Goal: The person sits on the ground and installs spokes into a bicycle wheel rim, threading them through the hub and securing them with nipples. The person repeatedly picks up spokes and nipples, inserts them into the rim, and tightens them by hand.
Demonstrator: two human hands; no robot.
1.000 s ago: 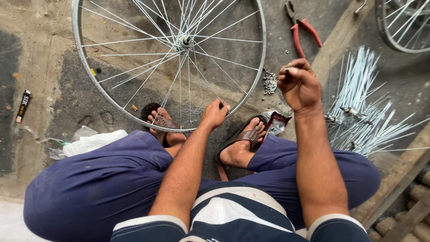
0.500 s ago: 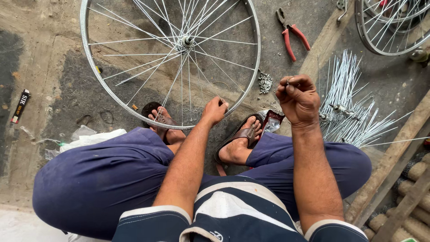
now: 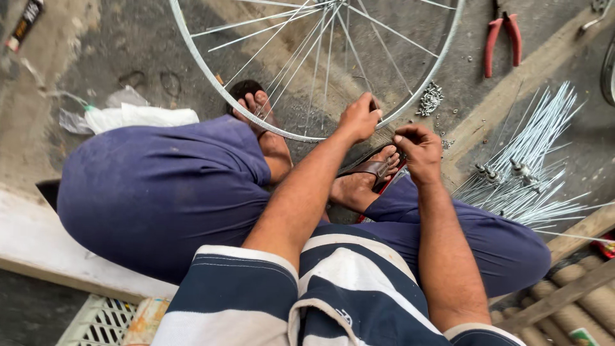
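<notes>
- The left hand is clamped on the lower edge of the bike wheel rim, fingers curled over the metal right where the spokes fan in from above.
- The right hand sits just beside it, a bit lower and right, fingertips pinched together. Looks like it's got something tiny in the pinch, but it's too small to make out, so I can't really tell what.
- The wheel lies flat on the concrete floor, its near edge touching the person's sandalled feet, with the rim curving away to both sides and running out of the top of the shot.
- Room-wise: the two hands are crowded into the gap between rim and feet, with blue trouser knees boxing them in left and right.
- Off to the right, a loose bundle of spare spokes fans across the floor, near the right hand's wrist but not touching.
- A little pile of small metal bits sits just outside the rim, near the right hand.
- Red-handled pliers lie further up, well apart from both hands.
- A white plastic bag sits left of the rim edge, beside the knee.
</notes>
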